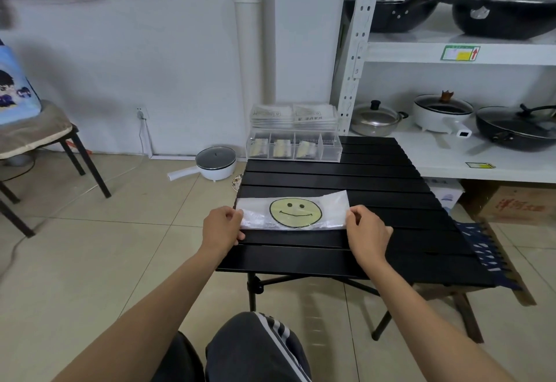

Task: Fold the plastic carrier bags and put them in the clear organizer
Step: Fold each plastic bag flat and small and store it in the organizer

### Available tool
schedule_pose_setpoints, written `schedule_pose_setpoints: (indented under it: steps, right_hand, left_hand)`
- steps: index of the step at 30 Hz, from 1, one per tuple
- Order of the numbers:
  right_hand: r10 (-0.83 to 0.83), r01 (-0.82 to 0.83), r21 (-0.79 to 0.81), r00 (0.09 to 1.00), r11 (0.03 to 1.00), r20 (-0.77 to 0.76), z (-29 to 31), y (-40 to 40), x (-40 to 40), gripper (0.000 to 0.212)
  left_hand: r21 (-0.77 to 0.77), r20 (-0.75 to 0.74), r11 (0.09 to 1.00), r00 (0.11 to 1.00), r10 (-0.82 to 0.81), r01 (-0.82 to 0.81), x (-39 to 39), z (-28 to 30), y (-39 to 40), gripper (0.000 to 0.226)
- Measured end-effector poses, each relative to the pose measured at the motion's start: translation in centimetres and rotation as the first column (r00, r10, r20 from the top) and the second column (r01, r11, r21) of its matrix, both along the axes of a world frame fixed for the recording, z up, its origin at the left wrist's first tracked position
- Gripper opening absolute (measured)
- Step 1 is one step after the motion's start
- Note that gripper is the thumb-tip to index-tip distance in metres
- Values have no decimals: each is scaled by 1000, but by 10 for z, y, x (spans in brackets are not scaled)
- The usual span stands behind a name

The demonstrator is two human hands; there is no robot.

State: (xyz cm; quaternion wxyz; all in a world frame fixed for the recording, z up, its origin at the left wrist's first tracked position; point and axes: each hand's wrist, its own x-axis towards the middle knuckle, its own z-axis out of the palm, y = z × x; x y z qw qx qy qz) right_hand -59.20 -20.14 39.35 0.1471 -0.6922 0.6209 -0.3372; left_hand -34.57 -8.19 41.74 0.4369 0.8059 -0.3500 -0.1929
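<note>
Thin white plastic, printed with a yellow smiley face, is what the carrier bag (293,212) is made of; it is laid flat as a long strip across the near part of the black slatted table (391,171). Its left end is pinched by the left hand (222,226), the thumb on top and the fingers curled at the edge. Its right end is pinched in the same way by the right hand (367,229).

The step in hand is judged to be a lengthwise fold of the strip. It is best done with both ends lifted together and kept taut, so that the slippery film is not allowed to bunch at the middle. The edges should be lined up before the crease is pressed, and trapped air should be smoothed out toward one end. A light pinch is enough, since the film creases easily.

The clear organizer (294,148) is seen at the far edge of the table, well apart from the bag. Folded bags are already held in three of its compartments; the rightmost appears empty.
</note>
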Motion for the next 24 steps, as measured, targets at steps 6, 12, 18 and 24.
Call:
schedule_pose_setpoints:
  steps: [6, 12, 18, 24]
  right_hand:
    - [-15, 10, -58, 997, 998, -81, -1, 11, -8, 21]
    - [-5, -7, -52, 977, 999, -215, -4, 11, -9, 28]
    - [47, -49, -9, 990, 999, -132, -2, 10, -9, 46]
    - [80, -81, -3, 995, 997, -66, -2, 7, -9, 44]
  left_hand:
    - [76, 138, 997, 990, -38, 27, -4, -4, 1, 10]
    - [169, 351, 983, 928, -126, 69, -7, -2, -1, 35]
    - [137, 366, 990, 926, -90, 42, -9, -5, -5, 49]
    - [94, 276, 996, 961, -21, -6, -10, -8, -13, 53]
